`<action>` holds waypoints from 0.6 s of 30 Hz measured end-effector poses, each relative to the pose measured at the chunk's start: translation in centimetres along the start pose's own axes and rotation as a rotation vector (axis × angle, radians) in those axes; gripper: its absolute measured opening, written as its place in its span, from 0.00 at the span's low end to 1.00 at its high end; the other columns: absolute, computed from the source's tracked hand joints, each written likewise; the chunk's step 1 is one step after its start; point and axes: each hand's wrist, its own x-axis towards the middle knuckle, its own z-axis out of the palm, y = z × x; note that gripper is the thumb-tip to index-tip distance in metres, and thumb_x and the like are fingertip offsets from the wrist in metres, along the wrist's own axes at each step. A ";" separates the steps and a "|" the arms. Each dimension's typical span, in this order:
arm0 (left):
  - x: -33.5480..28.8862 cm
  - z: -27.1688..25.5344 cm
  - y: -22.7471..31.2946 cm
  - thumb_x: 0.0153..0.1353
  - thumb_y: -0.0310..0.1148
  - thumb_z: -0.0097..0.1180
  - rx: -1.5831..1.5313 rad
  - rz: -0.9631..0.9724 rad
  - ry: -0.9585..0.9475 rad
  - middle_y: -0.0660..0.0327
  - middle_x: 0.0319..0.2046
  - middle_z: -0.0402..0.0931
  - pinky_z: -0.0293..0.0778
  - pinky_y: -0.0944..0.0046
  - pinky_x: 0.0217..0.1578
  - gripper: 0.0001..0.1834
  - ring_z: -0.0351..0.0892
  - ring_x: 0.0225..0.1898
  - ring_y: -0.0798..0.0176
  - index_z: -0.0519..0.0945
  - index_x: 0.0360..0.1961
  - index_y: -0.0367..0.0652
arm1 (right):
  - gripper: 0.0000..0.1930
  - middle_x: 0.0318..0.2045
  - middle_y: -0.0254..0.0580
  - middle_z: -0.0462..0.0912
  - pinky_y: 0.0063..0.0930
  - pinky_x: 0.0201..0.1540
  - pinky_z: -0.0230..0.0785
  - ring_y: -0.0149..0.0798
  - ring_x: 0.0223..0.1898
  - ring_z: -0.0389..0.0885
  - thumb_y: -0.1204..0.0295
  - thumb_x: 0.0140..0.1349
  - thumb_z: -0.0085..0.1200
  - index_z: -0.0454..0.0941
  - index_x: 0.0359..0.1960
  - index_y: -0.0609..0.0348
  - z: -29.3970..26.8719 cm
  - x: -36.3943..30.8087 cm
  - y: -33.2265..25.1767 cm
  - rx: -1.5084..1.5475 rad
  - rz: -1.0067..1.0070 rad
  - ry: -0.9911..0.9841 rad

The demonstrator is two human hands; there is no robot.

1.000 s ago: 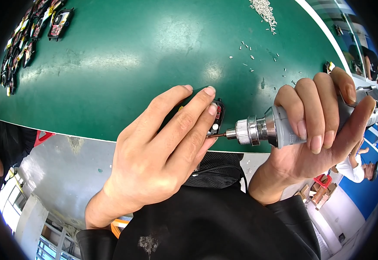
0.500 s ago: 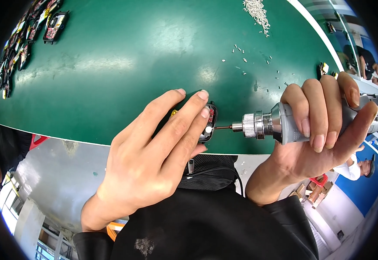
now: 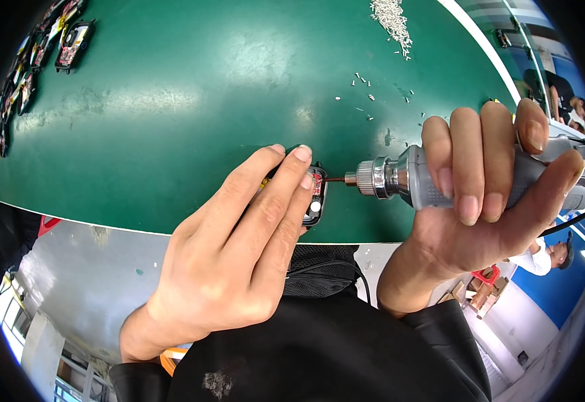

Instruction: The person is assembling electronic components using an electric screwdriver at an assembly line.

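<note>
My left hand (image 3: pixel 229 251) lies over a small black device casing (image 3: pixel 324 194) close to the table's near edge, its fingers pressing and gripping it. Most of the casing is hidden beneath them. Its right end shows a red circuit board (image 3: pixel 316 184) and a white round part (image 3: pixel 315 207). My right hand (image 3: pixel 473 181) is wrapped around a grey electric screwdriver (image 3: pixel 410 177) with a silver collar, held level and pointing left. The thin bit reaches the red board beside my left fingertips; whether a screw sits at its tip I cannot tell.
On the green table (image 3: pixel 172 147), a pile of small silver screws (image 3: pixel 392 23) lies at the far right, with loose screws (image 3: pixel 371 98) scattered nearer. Several open black devices (image 3: pixel 71 47) are heaped at the far left. Another person (image 3: pixel 540 258) is in the right background.
The screwdriver has moved left and slightly away from me. Its bit has shifted from beside the white round part to higher up on the red board. My left hand stays on the casing.
</note>
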 end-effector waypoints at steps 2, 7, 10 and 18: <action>0.0 0.0 -0.1 0.37 0.21 0.63 -0.001 0.006 -0.001 0.44 0.43 0.78 0.79 0.56 0.40 0.22 0.77 0.44 0.45 0.77 0.38 0.23 | 0.18 0.12 0.24 0.63 0.20 0.27 0.54 0.22 0.16 0.63 0.53 0.69 0.42 0.70 0.40 0.57 -1.0 -0.4 0.3 0.068 -0.055 0.019; 0.0 0.1 -0.1 0.37 0.21 0.63 -0.006 0.006 -0.009 0.45 0.42 0.78 0.79 0.56 0.40 0.22 0.77 0.44 0.45 0.77 0.38 0.23 | 0.17 0.13 0.24 0.64 0.20 0.27 0.56 0.22 0.16 0.64 0.52 0.69 0.41 0.69 0.39 0.53 -0.4 0.1 -0.6 -0.052 0.031 -0.029; 0.1 0.1 -0.2 0.37 0.21 0.62 0.012 0.026 -0.012 0.45 0.42 0.78 0.80 0.56 0.39 0.22 0.77 0.43 0.45 0.77 0.38 0.23 | 0.18 0.13 0.24 0.64 0.20 0.27 0.58 0.23 0.17 0.65 0.49 0.68 0.41 0.68 0.38 0.51 0.4 0.4 -0.6 -0.146 0.058 -0.073; 0.0 -0.1 -0.1 0.38 0.21 0.62 0.074 0.073 -0.035 0.46 0.43 0.76 0.79 0.57 0.38 0.20 0.77 0.43 0.47 0.77 0.37 0.23 | 0.14 0.12 0.24 0.62 0.20 0.25 0.58 0.22 0.14 0.61 0.55 0.70 0.41 0.63 0.33 0.51 1.4 0.8 0.5 -0.188 0.023 -0.126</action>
